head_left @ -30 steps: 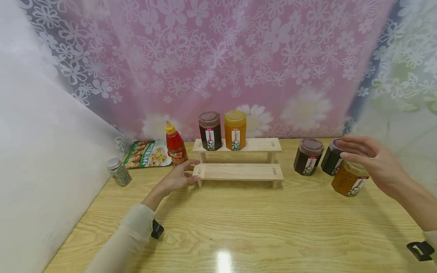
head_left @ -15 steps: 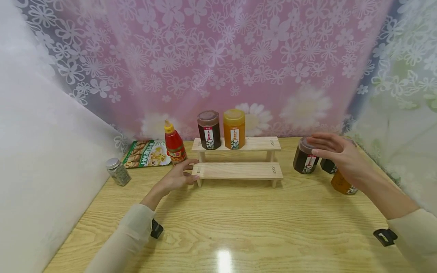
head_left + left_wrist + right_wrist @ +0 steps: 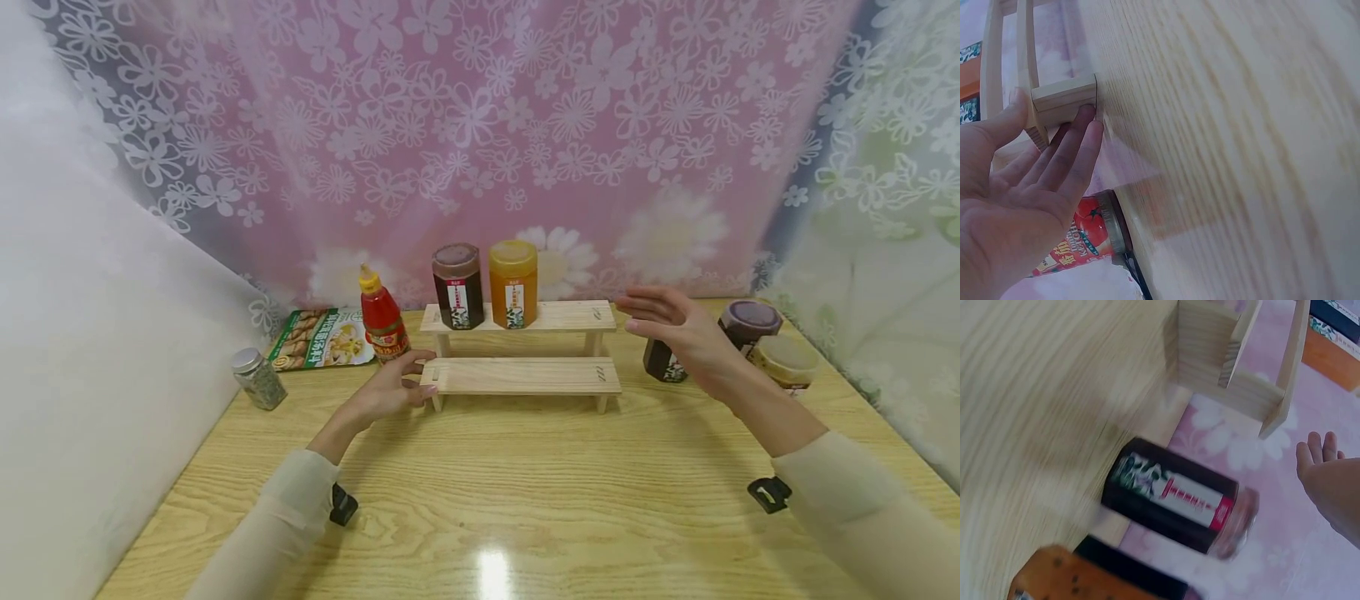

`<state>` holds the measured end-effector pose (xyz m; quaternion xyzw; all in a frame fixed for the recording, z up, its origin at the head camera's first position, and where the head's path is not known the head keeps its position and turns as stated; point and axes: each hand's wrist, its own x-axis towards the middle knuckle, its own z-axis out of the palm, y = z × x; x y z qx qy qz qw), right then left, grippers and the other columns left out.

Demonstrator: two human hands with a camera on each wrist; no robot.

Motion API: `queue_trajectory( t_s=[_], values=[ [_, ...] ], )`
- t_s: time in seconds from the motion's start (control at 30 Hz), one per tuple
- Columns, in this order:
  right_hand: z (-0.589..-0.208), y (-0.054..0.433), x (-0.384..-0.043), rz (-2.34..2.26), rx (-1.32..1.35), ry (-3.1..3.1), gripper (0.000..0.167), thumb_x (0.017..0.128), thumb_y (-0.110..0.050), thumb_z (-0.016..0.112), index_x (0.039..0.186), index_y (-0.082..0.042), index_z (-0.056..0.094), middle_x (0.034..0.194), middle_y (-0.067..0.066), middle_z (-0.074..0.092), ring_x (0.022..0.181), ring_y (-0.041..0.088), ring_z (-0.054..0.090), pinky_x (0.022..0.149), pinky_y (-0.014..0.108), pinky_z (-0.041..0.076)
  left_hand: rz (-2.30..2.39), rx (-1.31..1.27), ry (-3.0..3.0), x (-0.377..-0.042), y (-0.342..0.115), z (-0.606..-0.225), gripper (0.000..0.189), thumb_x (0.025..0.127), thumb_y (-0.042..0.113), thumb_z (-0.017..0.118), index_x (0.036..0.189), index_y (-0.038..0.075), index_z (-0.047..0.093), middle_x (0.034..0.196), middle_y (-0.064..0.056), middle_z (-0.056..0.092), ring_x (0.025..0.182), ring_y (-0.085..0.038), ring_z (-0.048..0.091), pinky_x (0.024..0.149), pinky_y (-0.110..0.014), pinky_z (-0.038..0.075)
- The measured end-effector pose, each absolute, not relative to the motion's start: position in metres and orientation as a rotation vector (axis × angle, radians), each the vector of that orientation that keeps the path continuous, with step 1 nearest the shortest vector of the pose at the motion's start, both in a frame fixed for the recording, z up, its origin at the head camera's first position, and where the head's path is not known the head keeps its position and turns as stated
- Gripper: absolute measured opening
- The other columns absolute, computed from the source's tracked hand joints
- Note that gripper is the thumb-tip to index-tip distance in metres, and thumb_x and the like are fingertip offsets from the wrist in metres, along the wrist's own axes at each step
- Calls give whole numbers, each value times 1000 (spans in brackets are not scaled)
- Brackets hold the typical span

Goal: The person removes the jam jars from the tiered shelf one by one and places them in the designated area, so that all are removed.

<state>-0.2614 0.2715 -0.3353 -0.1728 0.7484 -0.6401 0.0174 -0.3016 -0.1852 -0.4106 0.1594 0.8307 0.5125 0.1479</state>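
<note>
My left hand grips the left end of a two-step wooden shelf; in the left wrist view its thumb lies on the board and fingertips touch the leg. My right hand hangs in the air right of the shelf, holding nothing, fingers extended. It partly covers a dark jar, whose label shows in the right wrist view. On the upper step stand a dark jar and an amber jar. Behind my right wrist are a purple-lidded dark jar and an amber jar, partly hidden.
A ketchup bottle stands just behind my left hand. Left of it lie a green food packet and a small glass spice jar. Floral curtain closes off the back of the wooden table.
My right hand has moved left, from over the amber jar at the far right, past the dark jars toward the shelf. My left hand has stayed on the shelf end.
</note>
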Motion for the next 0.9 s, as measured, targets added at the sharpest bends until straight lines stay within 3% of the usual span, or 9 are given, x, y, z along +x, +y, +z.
queue_trajectory(
  t_s=[0.13, 0.27, 0.57, 0.9],
  values=[
    [-336, 259, -269, -1985, -550, 2276, 51, 108, -17, 59, 156, -16, 41, 158, 11, 45, 146, 23, 42, 123, 43, 29, 1476, 455, 2384, -301, -184, -410, 63, 102, 13, 68, 158, 7, 39, 151, -30, 41, 124, -42, 63, 95, -50, 59],
    [-337, 245, -277, -1971, -551, 2233, 53, 108, -15, 58, 157, -15, 37, 161, 15, 40, 150, 32, 36, 126, 57, 18, 1473, 443, 2385, -300, -184, -410, 63, 102, 12, 68, 157, 7, 40, 152, -29, 41, 127, -44, 60, 95, -50, 59],
    [-337, 202, -305, -1983, -511, 2177, 69, 105, -11, 63, 163, -9, 26, 165, 16, 36, 152, 38, 33, 126, 53, 23, 1481, 432, 2390, -300, -187, -412, 62, 102, 11, 68, 157, 9, 40, 152, -26, 42, 126, -42, 60, 94, -47, 60],
    [-335, 152, -330, -2005, -405, 2215, 83, 96, -16, 78, 162, -9, 28, 163, 16, 38, 151, 33, 36, 124, 52, 30, 1489, 432, 2394, -300, -184, -412, 62, 101, 10, 68, 157, 7, 41, 152, -28, 42, 126, -44, 61, 94, -48, 60]
  ],
)
